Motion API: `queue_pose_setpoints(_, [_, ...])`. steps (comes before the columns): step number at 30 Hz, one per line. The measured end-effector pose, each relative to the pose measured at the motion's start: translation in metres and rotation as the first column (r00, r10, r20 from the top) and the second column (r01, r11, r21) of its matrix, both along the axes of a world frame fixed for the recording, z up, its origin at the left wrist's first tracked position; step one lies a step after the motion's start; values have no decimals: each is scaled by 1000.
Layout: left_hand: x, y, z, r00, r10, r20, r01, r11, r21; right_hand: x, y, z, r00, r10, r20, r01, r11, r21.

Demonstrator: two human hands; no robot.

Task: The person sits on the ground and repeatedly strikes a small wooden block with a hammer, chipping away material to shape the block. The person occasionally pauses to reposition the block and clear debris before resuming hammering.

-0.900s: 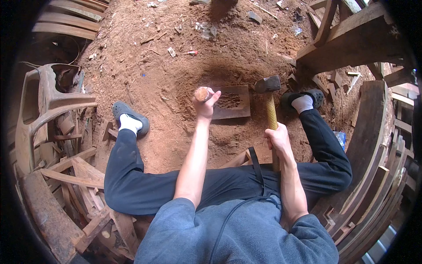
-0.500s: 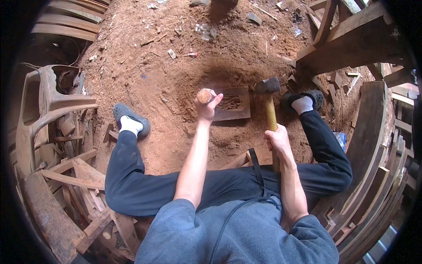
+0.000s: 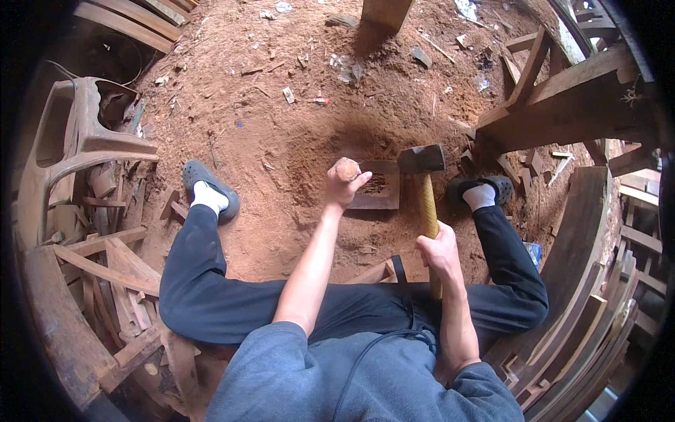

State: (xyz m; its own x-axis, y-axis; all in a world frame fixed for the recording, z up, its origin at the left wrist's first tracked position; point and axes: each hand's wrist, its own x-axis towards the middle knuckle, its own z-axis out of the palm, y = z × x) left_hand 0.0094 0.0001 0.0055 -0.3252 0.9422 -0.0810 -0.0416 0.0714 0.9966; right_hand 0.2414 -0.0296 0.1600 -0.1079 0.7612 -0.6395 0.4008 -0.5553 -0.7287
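Observation:
My left hand (image 3: pixel 340 191) is closed around an upright round wooden handle (image 3: pixel 346 169). Only its blunt top end shows; whatever lies below is hidden by the hand. Beneath and just right of that fist, a flat wooden piece (image 3: pixel 393 188) rests on the ground, its middle rough or cut through and filled with chips. My right hand (image 3: pixel 441 250) grips a hammer by its yellow handle (image 3: pixel 428 205). The hammer's dark, blocky metal head (image 3: pixel 422 159) hangs above the right edge of the wooden piece, apart from the left fist.
Reddish sawdust and wood scraps cover the ground (image 3: pixel 274 197). A dusty plastic chair (image 3: pixel 88 151) lies at left above piled offcuts (image 3: pixel 130 271). Stacked planks (image 3: pixel 562 274) line the right side, with a heavy timber beam (image 3: pixel 555 119) beyond. My shoes (image 3: pixel 211 190) flank the work.
The hammer head has dropped slightly toward the wooden piece and tilted, its handle leaning more to the left. The whole view has shifted a little; both hands keep their grips.

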Motion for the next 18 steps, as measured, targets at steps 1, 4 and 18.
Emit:
queue_pose_setpoints(1, [1,-1,-1,999,-13,-48,12,1000,-28,-3,-1,4,1000,16,10,-16,1000,17])
queue_pose_setpoints(4, [3,-2,-4,988,-43,-146,30,996,-87,-21,-4,9,996,86,25,-88,992,94])
queue_pose_setpoints(18, [-5,2,15,954,-215,-209,258,944,206,-47,-2,11,887,305,347,-346,936,60])
